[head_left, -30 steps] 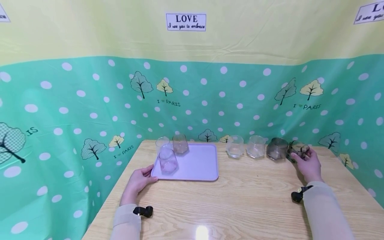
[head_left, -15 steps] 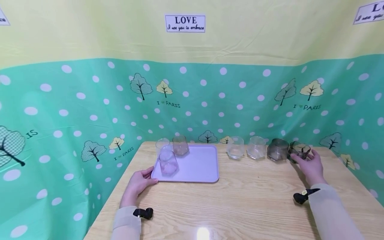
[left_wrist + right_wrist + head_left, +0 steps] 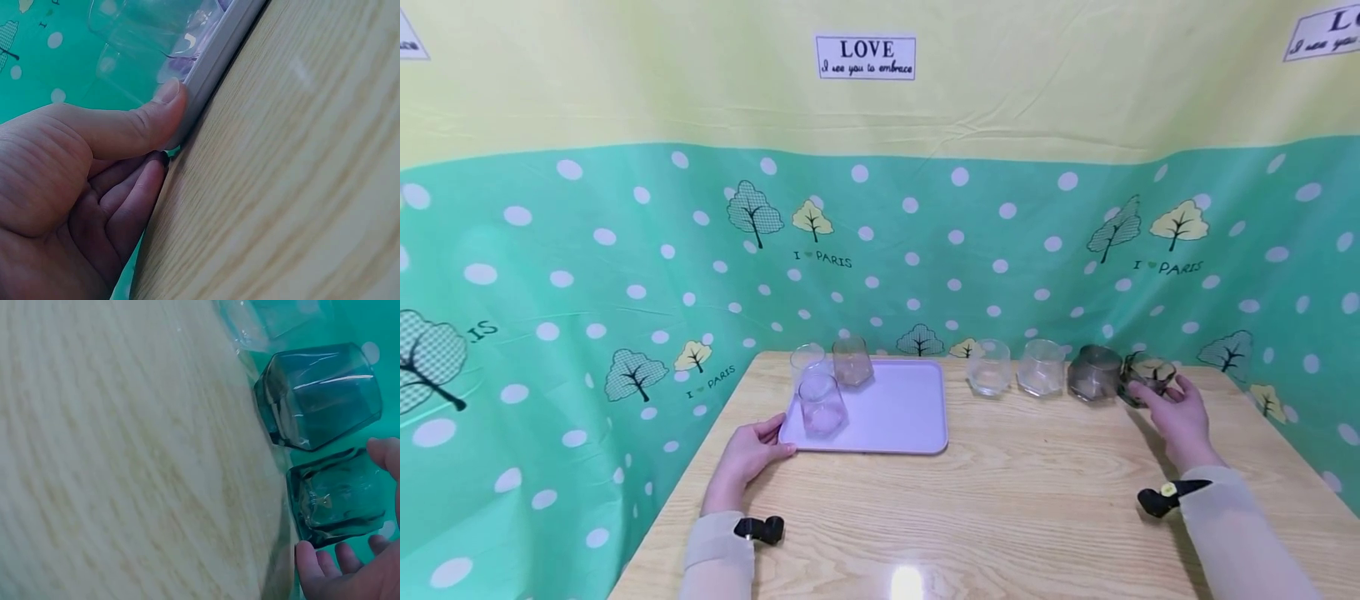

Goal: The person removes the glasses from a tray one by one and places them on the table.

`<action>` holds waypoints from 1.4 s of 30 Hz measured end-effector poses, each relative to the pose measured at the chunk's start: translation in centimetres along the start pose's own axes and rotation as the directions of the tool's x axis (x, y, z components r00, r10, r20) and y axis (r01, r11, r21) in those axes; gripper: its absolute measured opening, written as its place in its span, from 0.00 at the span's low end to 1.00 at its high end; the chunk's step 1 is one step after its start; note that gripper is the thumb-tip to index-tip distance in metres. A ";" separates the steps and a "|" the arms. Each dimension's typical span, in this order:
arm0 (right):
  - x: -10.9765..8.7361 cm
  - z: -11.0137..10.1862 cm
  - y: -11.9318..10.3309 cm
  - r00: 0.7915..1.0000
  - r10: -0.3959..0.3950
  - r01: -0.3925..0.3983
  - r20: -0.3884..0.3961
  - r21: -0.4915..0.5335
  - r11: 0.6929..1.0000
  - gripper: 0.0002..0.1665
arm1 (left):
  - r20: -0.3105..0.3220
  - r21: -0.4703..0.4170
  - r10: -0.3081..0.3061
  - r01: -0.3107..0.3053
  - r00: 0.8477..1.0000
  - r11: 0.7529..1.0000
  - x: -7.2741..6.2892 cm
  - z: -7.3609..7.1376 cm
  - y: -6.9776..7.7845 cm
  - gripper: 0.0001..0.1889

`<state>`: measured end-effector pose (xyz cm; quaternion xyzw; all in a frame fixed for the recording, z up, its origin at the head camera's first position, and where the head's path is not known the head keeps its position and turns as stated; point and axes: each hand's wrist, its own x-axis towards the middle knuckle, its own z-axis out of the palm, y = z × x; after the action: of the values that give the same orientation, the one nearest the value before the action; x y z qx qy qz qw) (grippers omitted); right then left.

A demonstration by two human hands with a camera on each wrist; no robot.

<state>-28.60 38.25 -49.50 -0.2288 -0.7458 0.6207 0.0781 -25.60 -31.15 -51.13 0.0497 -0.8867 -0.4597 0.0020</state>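
My left hand (image 3: 748, 458) holds the near left corner of a pale purple tray (image 3: 895, 417). In the left wrist view, its thumb (image 3: 150, 122) lies on the tray's rim, with the other fingers bent below at the table edge. A clear glass (image 3: 807, 358), a brownish glass (image 3: 852, 364) and a pinkish glass (image 3: 822, 408) stand on the tray's left part. At the far right, my right hand (image 3: 1180, 417) is loosely around a dark, wavy-walled glass (image 3: 337, 497), thumb near the rim on one side and fingertips close to the opposite side near its base.
Left of the wavy glass stand a smoky grey glass (image 3: 1095, 375) and two clear glasses, a faceted one (image 3: 1041, 371) and another (image 3: 988, 371), in a row along the back of the wooden table (image 3: 1000, 517). A patterned green and yellow curtain (image 3: 955, 225) hangs directly behind.
My right hand and forearm have shifted slightly right and toward the table's near side, its fingers spreading away from the wavy glass. The left hand and tray stay in place.
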 end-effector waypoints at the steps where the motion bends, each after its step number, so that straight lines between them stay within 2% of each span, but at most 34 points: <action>1: -0.1 0.0 -0.1 1.000 0.006 -0.006 -0.003 0.008 1.000 0.66 | 0.001 -0.002 0.000 0.000 1.000 1.000 0.0 0.0 0.0 0.39; 10: -2.0 1.0 -1.0 0.996 0.043 -0.030 -0.075 0.168 0.985 0.61 | 0.004 0.009 0.000 -0.001 1.000 1.000 -0.1 0.0 0.2 0.39; 21: -5.4 4.0 -2.5 0.983 -0.011 0.072 -0.183 0.331 0.941 0.49 | 0.008 0.014 -0.003 0.003 1.000 1.000 0.0 0.0 0.1 0.40; 25: -6.5 5.5 -3.1 0.975 -0.049 0.136 -0.218 0.406 0.904 0.43 | 0.009 0.021 -0.003 0.003 1.000 1.000 -0.1 0.0 0.2 0.40; 29: -7.4 7.4 -3.4 0.968 -0.081 0.190 -0.236 0.486 0.853 0.38 | 0.009 0.017 0.000 0.000 1.000 1.000 -0.3 0.1 0.3 0.40; 32: -8.0 8.9 -3.3 0.968 -0.097 0.204 -0.230 0.508 0.837 0.35 | 0.015 0.014 0.000 0.000 1.000 1.000 -0.3 0.1 0.4 0.40; 37: -9.5 11.9 -3.6 0.974 -0.134 0.207 -0.181 0.486 0.849 0.33 | 0.015 0.016 -0.012 0.012 1.000 1.000 -0.3 0.2 0.4 0.40; 42: -10.7 15.4 -4.1 0.977 -0.190 0.211 -0.093 0.464 0.861 0.33 | 0.016 0.024 -0.006 0.006 1.000 1.000 -0.3 0.0 0.2 0.40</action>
<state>-26.32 19.36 -47.15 -0.1377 -0.5906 0.7664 0.2118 -25.36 -31.03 -50.92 0.0488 -0.8918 -0.4497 -0.0072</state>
